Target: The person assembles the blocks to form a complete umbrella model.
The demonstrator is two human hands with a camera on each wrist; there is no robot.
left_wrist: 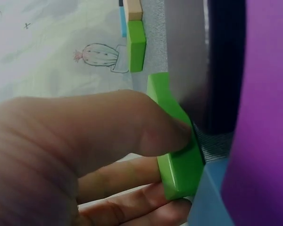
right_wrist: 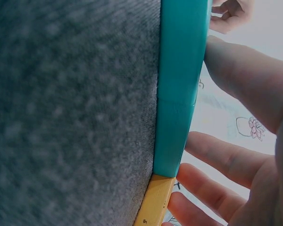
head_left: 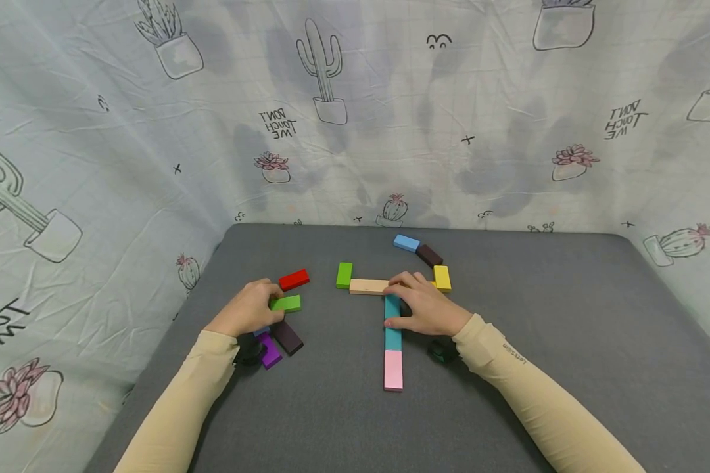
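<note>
In the head view my left hand [head_left: 251, 307] pinches a light green block [head_left: 286, 304], the thumb on one side and fingers on the other in the left wrist view. Close by it lie a red block [head_left: 294, 280], a dark brown block [head_left: 286, 337] and a purple block [head_left: 269, 351]. My right hand [head_left: 426, 305] rests its thumb and fingertips on a row of teal blocks [right_wrist: 177, 99], fingers loosely extended. The teal row meets a tan block [head_left: 368, 287] at its far end and a pink block [head_left: 393, 370] at its near end.
Another green block [head_left: 344, 275] stands at the tan block's left end. Toward the back right, a blue block [head_left: 406, 243], a dark brown block [head_left: 429, 255] and a yellow block [head_left: 442, 278] form a bent line. A patterned cloth [head_left: 378, 125] rises behind the grey table [head_left: 538, 315].
</note>
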